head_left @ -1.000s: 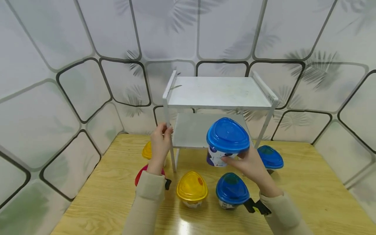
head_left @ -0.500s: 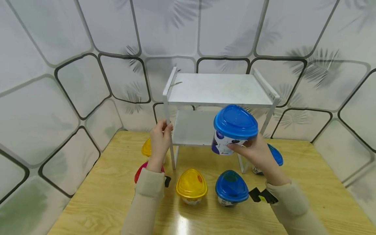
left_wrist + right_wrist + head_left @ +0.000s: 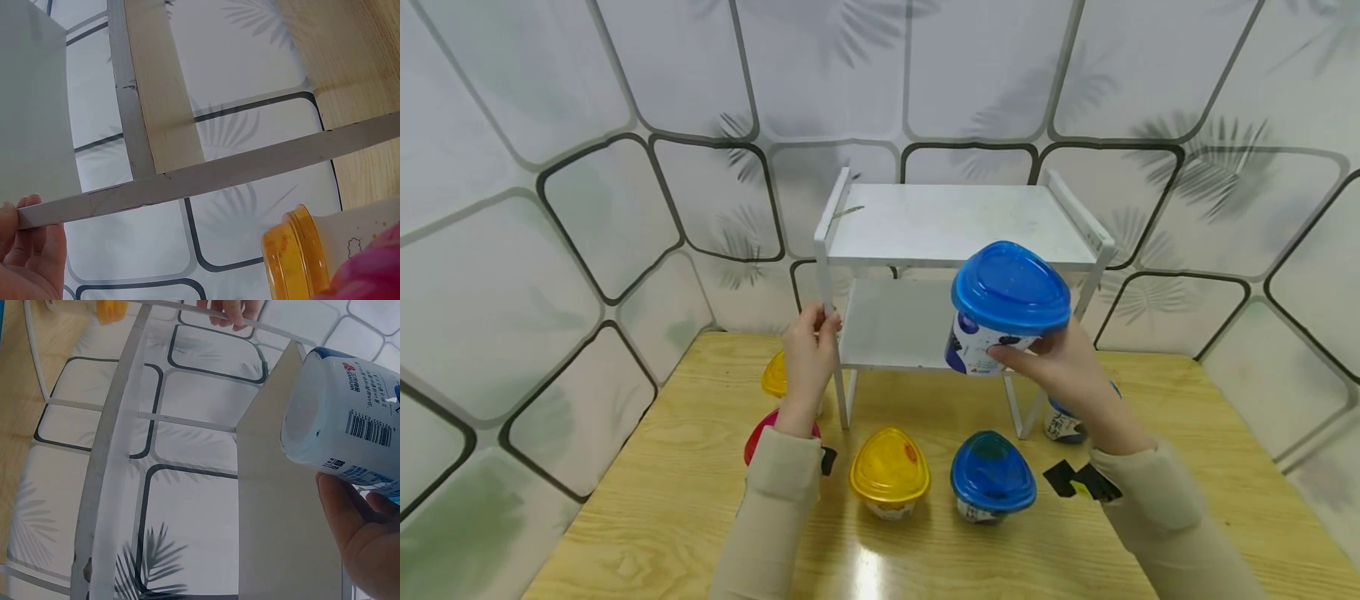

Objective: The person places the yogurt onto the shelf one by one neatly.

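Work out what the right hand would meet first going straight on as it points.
Probably the upper shelf, met by the blue-lidded tub that the right hand holds; depth is unclear.

Held tub (image 3: 334, 415): barcode (image 3: 369, 429), red logo (image 3: 348, 367); print (image 3: 375, 387) too small to read.

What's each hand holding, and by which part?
Right hand: blue-lidded tub, by its side, below the lid. Left hand: white rack, by its front left post.
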`<state>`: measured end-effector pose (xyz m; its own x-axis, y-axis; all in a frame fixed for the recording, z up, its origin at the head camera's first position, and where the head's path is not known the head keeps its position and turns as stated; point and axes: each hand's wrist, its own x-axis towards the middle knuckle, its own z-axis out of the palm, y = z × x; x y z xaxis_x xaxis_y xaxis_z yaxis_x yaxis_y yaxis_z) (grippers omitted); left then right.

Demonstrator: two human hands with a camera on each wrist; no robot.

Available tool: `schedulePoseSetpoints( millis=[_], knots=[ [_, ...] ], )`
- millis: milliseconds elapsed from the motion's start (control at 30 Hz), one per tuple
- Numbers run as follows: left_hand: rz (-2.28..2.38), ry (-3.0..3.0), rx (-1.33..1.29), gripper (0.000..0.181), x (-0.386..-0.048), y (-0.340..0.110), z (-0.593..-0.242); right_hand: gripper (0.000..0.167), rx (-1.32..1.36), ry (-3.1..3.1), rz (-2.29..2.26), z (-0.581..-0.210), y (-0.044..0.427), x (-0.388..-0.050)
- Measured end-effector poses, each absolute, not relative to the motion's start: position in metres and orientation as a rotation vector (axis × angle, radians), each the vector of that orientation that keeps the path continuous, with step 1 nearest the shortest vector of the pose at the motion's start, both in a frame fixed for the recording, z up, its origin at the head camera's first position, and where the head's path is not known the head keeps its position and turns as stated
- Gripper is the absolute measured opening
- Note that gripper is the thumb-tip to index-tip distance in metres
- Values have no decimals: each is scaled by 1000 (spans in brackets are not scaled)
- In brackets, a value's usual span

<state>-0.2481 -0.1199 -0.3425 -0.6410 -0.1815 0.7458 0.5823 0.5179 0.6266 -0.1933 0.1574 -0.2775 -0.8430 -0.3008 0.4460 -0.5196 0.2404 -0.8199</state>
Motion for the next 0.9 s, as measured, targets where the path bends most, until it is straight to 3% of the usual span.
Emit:
schedulePoseSetpoints(
  millis=[900],
  knots=[
    [-1189,-1964,-313,5,-248,-119,-344,71,806,-2280,1499,-220,147,-197]
  ],
)
